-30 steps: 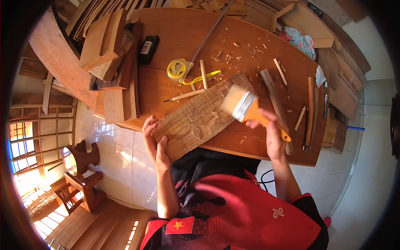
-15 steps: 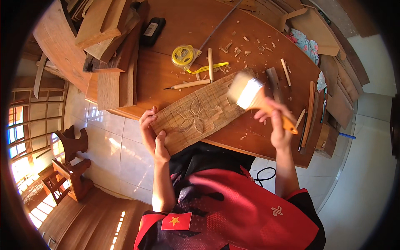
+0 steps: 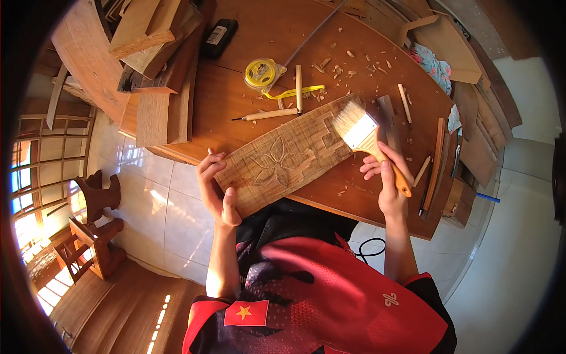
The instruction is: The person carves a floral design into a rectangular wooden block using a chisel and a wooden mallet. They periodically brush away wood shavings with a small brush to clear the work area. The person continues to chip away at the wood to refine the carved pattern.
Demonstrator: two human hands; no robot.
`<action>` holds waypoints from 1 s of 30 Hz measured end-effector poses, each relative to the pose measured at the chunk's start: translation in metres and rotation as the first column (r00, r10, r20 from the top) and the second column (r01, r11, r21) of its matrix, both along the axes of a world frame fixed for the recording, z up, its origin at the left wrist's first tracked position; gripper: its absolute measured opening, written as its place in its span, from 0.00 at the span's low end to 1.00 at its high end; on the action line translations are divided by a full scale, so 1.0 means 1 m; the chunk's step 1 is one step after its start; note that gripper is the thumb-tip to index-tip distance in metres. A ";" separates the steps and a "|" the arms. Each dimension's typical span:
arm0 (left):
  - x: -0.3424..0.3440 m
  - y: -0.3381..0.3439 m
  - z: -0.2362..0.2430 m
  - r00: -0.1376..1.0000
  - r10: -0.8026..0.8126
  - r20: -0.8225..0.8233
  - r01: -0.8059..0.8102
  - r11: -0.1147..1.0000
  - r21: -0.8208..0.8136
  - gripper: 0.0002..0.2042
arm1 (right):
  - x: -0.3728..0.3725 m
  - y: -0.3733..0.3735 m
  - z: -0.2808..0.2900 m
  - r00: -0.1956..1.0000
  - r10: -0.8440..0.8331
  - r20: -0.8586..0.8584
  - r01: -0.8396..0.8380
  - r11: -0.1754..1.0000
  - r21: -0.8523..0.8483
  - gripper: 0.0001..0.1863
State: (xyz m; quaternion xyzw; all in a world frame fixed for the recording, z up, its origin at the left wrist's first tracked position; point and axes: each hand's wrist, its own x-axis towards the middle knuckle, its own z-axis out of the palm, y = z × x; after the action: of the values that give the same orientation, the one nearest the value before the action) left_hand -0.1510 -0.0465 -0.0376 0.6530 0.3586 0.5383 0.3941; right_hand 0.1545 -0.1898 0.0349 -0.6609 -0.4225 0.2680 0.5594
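Observation:
A carved wooden board point(image 3: 253, 178) slants across the near edge of the table, a flower cut in relief on its left part. My left hand point(image 3: 219, 187) grips the board's left end, with the thumb on top. In my right hand point(image 3: 390, 176) is a flat paintbrush point(image 3: 362, 131) with pale bristles, a metal band and an orange-brown wooden handle. Its bristles are over the board's right end, next to some carved notches; whether they touch the wood I cannot tell. Just beyond the board lie wooden-handled carving tools point(image 3: 270, 114).
On the brown table point(image 3: 236, 133) lie a yellow tape measure point(image 3: 263, 75), a black case point(image 3: 219, 39) and scattered wood shavings point(image 3: 337, 72). Wood blocks point(image 3: 162, 115) are stacked at the left. More sticks and a chisel handle point(image 3: 404, 102) lie at the right, with a cloth point(image 3: 433, 66) beyond.
The brush, blurred before, now shows sharply and has shifted slightly right and down, its handle tilting more upright. My left hand keeps its hold on the board.

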 end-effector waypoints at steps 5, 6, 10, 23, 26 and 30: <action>0.006 -0.001 0.000 0.999 0.037 -0.008 -0.037 0.999 0.033 0.23 | 0.000 -0.006 0.001 1.000 -0.012 -0.002 0.012 1.000 0.026 0.19; 0.003 0.001 -0.002 0.998 0.040 -0.044 -0.038 0.998 0.056 0.23 | 0.001 -0.010 0.002 0.999 -0.040 -0.001 0.040 0.999 0.036 0.19; 0.008 -0.006 -0.004 0.998 0.059 0.023 -0.060 0.998 0.022 0.22 | 0.010 -0.022 0.003 0.995 -0.102 0.011 0.100 0.987 0.128 0.18; 0.069 -0.009 0.103 0.536 -0.132 -0.834 0.328 0.942 0.062 0.47 | 0.119 -0.085 0.030 0.748 -0.345 0.567 0.384 0.922 0.054 0.14; 0.093 -0.015 0.094 0.454 -0.141 -0.880 0.352 0.936 0.031 0.54 | 0.136 -0.085 0.024 0.668 -0.220 0.710 0.340 0.940 -0.028 0.26; 0.099 -0.013 0.086 0.452 -0.196 -0.870 0.420 0.907 0.014 0.53 | 0.152 -0.090 0.014 0.595 -0.128 0.793 0.326 0.941 -0.093 0.29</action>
State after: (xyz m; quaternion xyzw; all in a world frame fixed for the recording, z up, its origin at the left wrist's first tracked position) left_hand -0.0523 -0.0595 0.0487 0.9259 0.3155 0.1033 0.1802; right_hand 0.3067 -0.2795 0.0492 -0.8193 -0.4998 -0.0709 0.2719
